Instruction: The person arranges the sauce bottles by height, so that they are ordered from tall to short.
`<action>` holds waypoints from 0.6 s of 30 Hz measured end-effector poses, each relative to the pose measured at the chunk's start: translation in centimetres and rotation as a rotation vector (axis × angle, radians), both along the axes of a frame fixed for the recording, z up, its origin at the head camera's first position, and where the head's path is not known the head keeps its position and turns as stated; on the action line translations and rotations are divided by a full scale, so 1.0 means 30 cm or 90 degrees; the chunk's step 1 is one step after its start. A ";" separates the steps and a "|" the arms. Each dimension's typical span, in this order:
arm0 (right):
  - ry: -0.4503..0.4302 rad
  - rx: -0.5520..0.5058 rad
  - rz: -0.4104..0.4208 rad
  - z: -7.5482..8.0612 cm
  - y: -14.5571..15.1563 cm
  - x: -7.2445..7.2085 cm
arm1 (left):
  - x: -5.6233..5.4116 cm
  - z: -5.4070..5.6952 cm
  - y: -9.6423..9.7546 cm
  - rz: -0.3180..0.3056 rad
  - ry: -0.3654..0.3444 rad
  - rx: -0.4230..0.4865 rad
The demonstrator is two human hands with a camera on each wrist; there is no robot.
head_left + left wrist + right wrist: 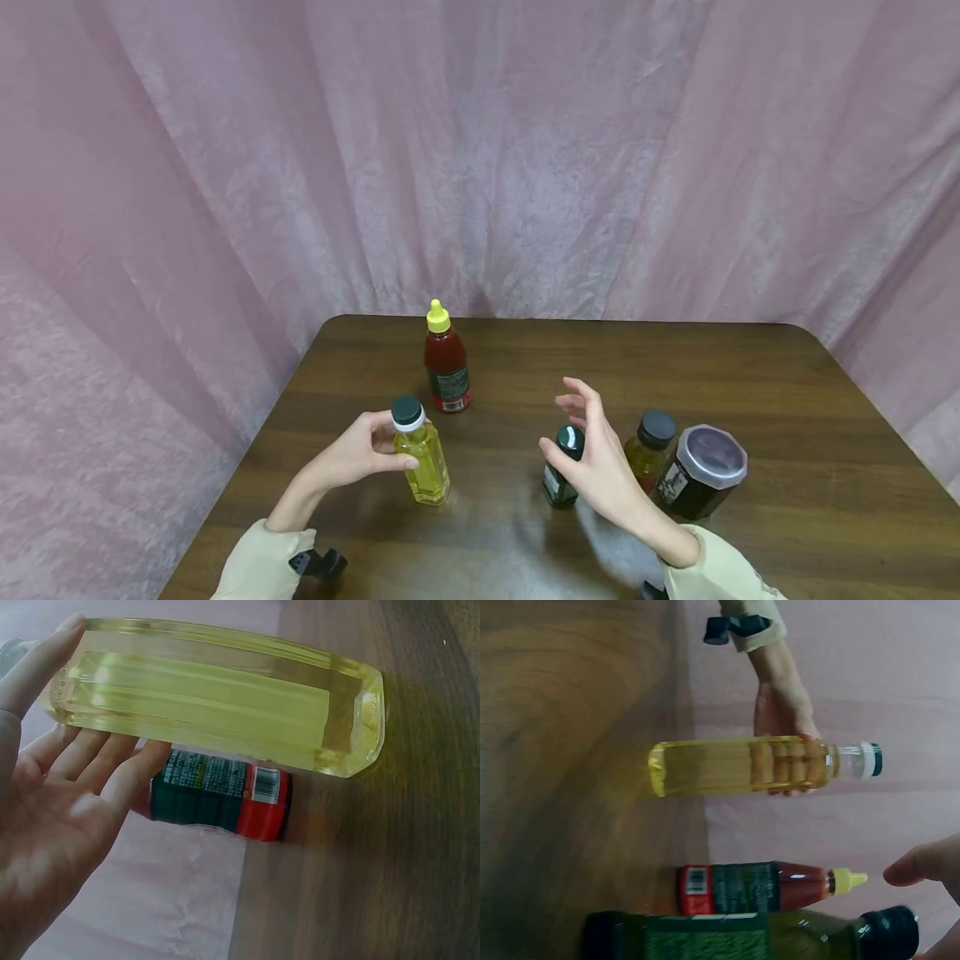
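Note:
My left hand [366, 452] grips a clear bottle of yellow oil [430, 471] with a dark green cap, thumb on one side and fingers on the other. In the left wrist view, the oil bottle [202, 697] spans the frame from the fingers. My right hand [600, 468] has its thumb and fingers spread around the upper part of a dark green bottle [561, 493], which stands on the table. The right wrist view has this green bottle [810, 934] along its lower edge, the thumb [922, 866] near its cap.
A red sauce bottle [446, 358] with a yellow nozzle stands behind the oil bottle. Right of my right hand are a dark-capped bottle [647, 454] and a dark jar [693, 483] with a translucent lid. A pink curtain [525, 167] hangs behind the wooden table [810, 433].

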State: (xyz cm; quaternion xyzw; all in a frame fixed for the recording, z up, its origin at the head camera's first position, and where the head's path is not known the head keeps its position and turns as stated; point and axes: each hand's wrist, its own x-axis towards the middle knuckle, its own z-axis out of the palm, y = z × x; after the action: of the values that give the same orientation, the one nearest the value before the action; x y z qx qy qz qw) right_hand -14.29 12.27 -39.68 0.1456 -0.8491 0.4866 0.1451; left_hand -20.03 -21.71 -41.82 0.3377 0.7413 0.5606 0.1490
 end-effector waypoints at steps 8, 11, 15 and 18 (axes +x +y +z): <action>-0.052 0.023 -0.006 -0.064 0.025 0.021 | 0.000 0.013 0.004 0.021 -0.007 -0.013; -0.078 0.036 -0.012 -0.083 0.028 0.032 | 0.004 0.014 0.004 0.025 -0.013 -0.019; -0.091 0.036 -0.027 -0.098 0.029 0.039 | 0.011 0.009 0.007 0.029 -0.002 -0.010; -0.101 0.042 -0.032 -0.102 0.028 0.040 | 0.016 0.002 0.008 0.039 0.008 0.004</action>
State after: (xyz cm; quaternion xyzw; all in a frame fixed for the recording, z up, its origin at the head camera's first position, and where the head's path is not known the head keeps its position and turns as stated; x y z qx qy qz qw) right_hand -13.08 13.09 -42.73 0.0899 -0.8767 0.4648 0.0850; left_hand -19.54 -21.46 -41.75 0.3186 0.7505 0.5652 0.1259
